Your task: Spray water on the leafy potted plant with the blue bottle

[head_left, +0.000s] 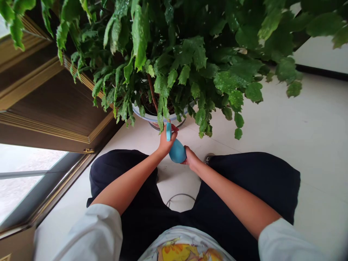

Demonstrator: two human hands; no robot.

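A blue spray bottle (178, 152) is held in front of a large leafy plant (168, 61), its head turned toward the foliage. My left hand (164, 142) is closed around the bottle's neck, just below the blue head. At the rounded base, my right hand (191, 158) grips the bottle from the right side. Some leaves carry water droplets. The plant grows from a white pot (144, 115) with a blue rim line, and dark soil shows inside it. Low-hanging leaves partly cover the pot and come close to my left hand.
A brown panelled door (51, 105) with gold trim stands at left, beside a bright glass pane (21, 177). Pale floor (272, 123) spreads around the pot and my bent legs. A thin dark cable (181, 194) lies between my knees.
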